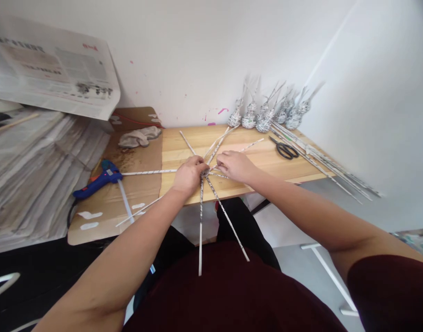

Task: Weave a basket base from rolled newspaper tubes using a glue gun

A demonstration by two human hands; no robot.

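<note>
Several thin rolled newspaper sticks point(218, 198) cross at one point and spread out like a star over the wooden tabletop point(176, 147). Two of them hang past the front edge toward my lap. My left hand point(190, 174) is closed on the crossing of the sticks, its thumb and fingers pressed at the centre. Just to the right, my right hand point(235, 165) pinches one paper stick close to the centre. The exact weave at the crossing is partly hidden by my fingers.
A blue glue gun point(100, 180), cardboard point(145, 161) and a work glove point(140, 137) lie left, beside stacked newspapers point(41, 175). Black scissors point(285, 149), loose paper sticks point(322, 159) and several woven paper gourds point(263, 117) are on the right.
</note>
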